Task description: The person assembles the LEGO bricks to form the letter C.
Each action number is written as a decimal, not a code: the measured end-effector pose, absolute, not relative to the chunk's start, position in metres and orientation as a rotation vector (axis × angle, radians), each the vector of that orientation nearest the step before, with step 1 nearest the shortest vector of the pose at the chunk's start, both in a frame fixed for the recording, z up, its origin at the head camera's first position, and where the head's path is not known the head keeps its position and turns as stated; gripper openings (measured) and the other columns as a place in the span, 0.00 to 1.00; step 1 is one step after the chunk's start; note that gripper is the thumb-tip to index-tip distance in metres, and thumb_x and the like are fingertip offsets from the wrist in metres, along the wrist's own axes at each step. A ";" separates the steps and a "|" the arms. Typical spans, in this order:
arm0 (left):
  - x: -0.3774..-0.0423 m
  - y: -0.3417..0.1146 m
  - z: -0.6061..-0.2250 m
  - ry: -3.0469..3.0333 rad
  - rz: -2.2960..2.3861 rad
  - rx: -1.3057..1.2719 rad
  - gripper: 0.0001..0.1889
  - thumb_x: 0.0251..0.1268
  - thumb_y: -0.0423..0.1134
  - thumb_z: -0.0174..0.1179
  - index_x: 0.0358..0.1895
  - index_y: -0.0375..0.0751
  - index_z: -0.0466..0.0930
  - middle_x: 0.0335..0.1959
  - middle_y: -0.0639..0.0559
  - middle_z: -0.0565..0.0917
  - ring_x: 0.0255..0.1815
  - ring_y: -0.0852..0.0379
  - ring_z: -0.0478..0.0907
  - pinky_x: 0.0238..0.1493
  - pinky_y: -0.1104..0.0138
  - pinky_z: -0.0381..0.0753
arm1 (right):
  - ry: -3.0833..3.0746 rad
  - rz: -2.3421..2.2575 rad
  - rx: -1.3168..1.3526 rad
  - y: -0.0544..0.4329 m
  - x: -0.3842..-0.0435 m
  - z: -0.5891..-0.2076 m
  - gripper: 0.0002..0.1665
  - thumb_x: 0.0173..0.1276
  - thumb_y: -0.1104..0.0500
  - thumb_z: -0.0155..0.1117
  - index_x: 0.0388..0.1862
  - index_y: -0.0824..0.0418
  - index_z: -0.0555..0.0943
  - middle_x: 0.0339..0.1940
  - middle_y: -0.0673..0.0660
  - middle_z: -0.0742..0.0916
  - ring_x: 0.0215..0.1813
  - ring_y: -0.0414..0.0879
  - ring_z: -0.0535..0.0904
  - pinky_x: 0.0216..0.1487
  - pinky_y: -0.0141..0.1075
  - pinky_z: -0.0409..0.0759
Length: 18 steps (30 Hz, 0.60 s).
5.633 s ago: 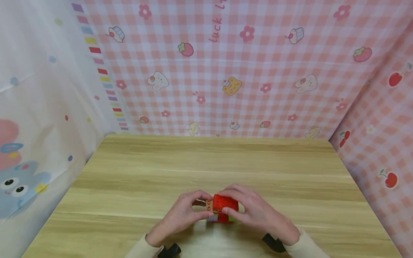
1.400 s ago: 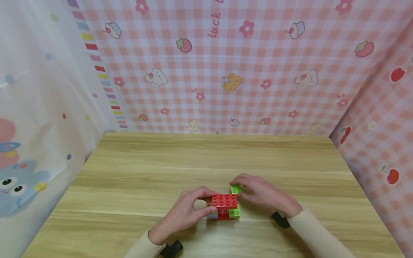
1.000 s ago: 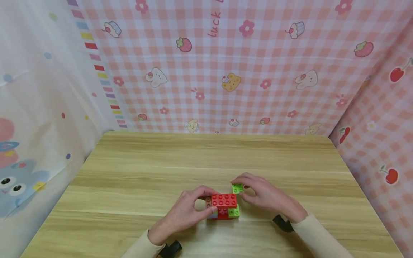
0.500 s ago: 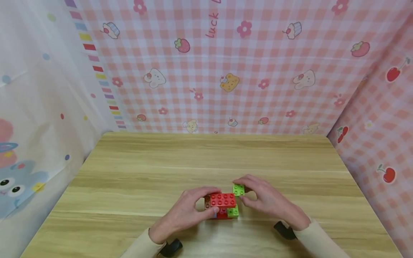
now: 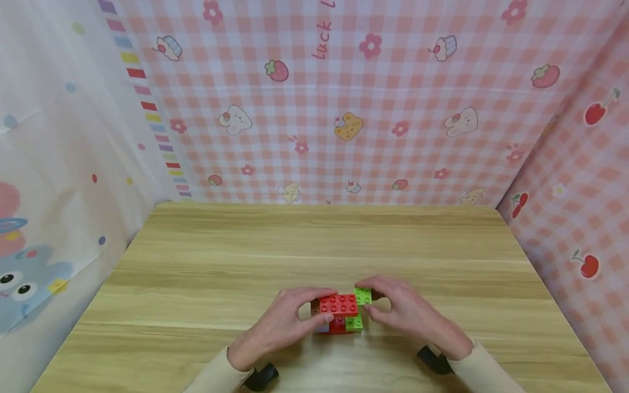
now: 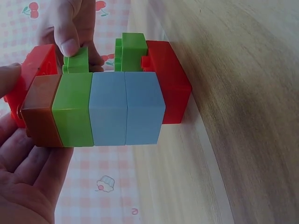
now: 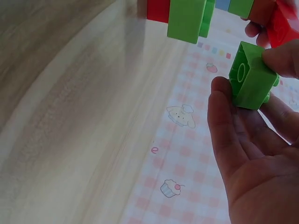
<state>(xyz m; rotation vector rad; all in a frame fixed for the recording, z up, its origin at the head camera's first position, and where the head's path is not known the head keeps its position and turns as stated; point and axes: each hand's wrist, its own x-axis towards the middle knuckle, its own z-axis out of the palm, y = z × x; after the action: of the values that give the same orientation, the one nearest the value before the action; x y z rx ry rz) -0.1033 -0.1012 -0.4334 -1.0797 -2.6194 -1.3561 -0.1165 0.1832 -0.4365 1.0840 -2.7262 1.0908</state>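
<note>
A toy building-brick stack stands on the table. Its red base brick (image 6: 170,84) carries two light blue bricks (image 6: 126,109), a green one (image 6: 74,112) and a brown one (image 6: 42,112) at the left end, and a lower green brick (image 5: 354,323) at the right. On top, a red eight-stud brick (image 5: 339,304) juts out rightward over a gap. My left hand (image 5: 282,316) grips the upper stack at this red brick, thumb in front and fingers behind. Between thumb and fingers, my right hand (image 5: 410,314) pinches a loose green four-stud brick (image 7: 257,77), hollow underside showing, close by the red brick's right end.
The wood-grain table (image 5: 314,245) extends behind and to both sides of the stack. A pink checked cloth (image 5: 314,98) hangs along its back edge, with more printed cloth at left and right. Black straps (image 5: 434,360) sit on both wrists.
Earlier both hands were on the red top brick. Since then my right hand has picked up the green brick and brought it nearer the red brick's right end; my left hand keeps its hold.
</note>
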 end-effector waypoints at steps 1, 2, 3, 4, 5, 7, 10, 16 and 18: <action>-0.103 -0.101 -0.433 -2.619 -1.355 -1.082 0.21 0.70 0.45 0.69 0.63 0.42 0.83 0.59 0.50 0.87 0.60 0.52 0.83 0.62 0.56 0.82 | -2.727 1.094 1.088 0.183 -0.116 -0.436 0.24 0.65 0.67 0.73 0.61 0.64 0.81 0.53 0.55 0.88 0.46 0.39 0.84 0.49 0.42 0.87; -0.103 -0.101 -0.433 -2.618 -1.355 -1.083 0.21 0.70 0.44 0.69 0.63 0.41 0.83 0.58 0.50 0.87 0.59 0.53 0.83 0.61 0.56 0.82 | -2.729 1.098 1.093 0.183 -0.115 -0.436 0.24 0.65 0.67 0.73 0.61 0.64 0.82 0.53 0.55 0.88 0.46 0.38 0.84 0.49 0.41 0.87; -0.103 -0.101 -0.433 -2.616 -1.355 -1.085 0.21 0.70 0.44 0.69 0.63 0.41 0.83 0.58 0.50 0.87 0.59 0.53 0.84 0.61 0.57 0.82 | -2.730 1.108 1.097 0.183 -0.114 -0.436 0.24 0.65 0.67 0.73 0.61 0.63 0.82 0.53 0.55 0.88 0.45 0.38 0.84 0.48 0.40 0.87; -0.103 -0.101 -0.433 -2.614 -1.357 -1.088 0.21 0.70 0.43 0.69 0.62 0.41 0.83 0.58 0.50 0.87 0.58 0.53 0.84 0.61 0.57 0.83 | -2.727 1.122 1.106 0.183 -0.113 -0.437 0.24 0.65 0.67 0.73 0.60 0.63 0.82 0.53 0.55 0.88 0.45 0.38 0.84 0.48 0.39 0.87; -0.104 -0.101 -0.433 -2.610 -1.358 -1.091 0.21 0.69 0.43 0.70 0.62 0.40 0.83 0.57 0.49 0.87 0.58 0.53 0.84 0.60 0.58 0.83 | -2.724 1.148 1.115 0.182 -0.113 -0.437 0.24 0.65 0.68 0.72 0.60 0.63 0.82 0.54 0.55 0.88 0.45 0.38 0.84 0.47 0.39 0.88; -0.104 -0.101 -0.434 -2.602 -1.369 -1.096 0.21 0.69 0.42 0.70 0.62 0.40 0.83 0.56 0.49 0.88 0.56 0.54 0.85 0.59 0.59 0.84 | -2.719 1.206 1.131 0.181 -0.111 -0.438 0.24 0.65 0.68 0.72 0.60 0.63 0.81 0.54 0.56 0.87 0.45 0.39 0.85 0.47 0.38 0.88; -0.104 -0.102 -0.435 -2.582 -1.391 -1.102 0.20 0.68 0.41 0.70 0.61 0.39 0.84 0.55 0.49 0.88 0.55 0.55 0.85 0.57 0.60 0.84 | -2.718 1.295 1.139 0.179 -0.109 -0.439 0.23 0.66 0.69 0.71 0.60 0.61 0.82 0.53 0.56 0.87 0.46 0.42 0.86 0.47 0.38 0.88; -0.105 -0.100 -0.435 -2.567 -1.415 -1.108 0.20 0.68 0.40 0.71 0.60 0.39 0.85 0.54 0.49 0.89 0.54 0.57 0.85 0.57 0.61 0.84 | -2.733 1.466 1.110 0.174 -0.104 -0.440 0.21 0.68 0.67 0.70 0.60 0.61 0.82 0.54 0.55 0.87 0.49 0.42 0.86 0.50 0.35 0.87; -0.105 -0.100 -0.435 -2.573 -1.413 -1.103 0.20 0.68 0.40 0.71 0.60 0.39 0.85 0.54 0.49 0.89 0.54 0.56 0.85 0.57 0.60 0.84 | -2.737 1.553 1.085 0.173 -0.103 -0.440 0.21 0.69 0.66 0.70 0.60 0.62 0.82 0.55 0.56 0.86 0.49 0.43 0.86 0.51 0.34 0.87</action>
<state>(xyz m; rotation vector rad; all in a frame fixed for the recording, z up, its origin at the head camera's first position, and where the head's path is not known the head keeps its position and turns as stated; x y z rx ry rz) -0.1054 -0.0996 -0.4346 -1.1030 -2.5725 -1.4129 -0.1027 0.1731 -0.4403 1.0855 -2.7372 1.5531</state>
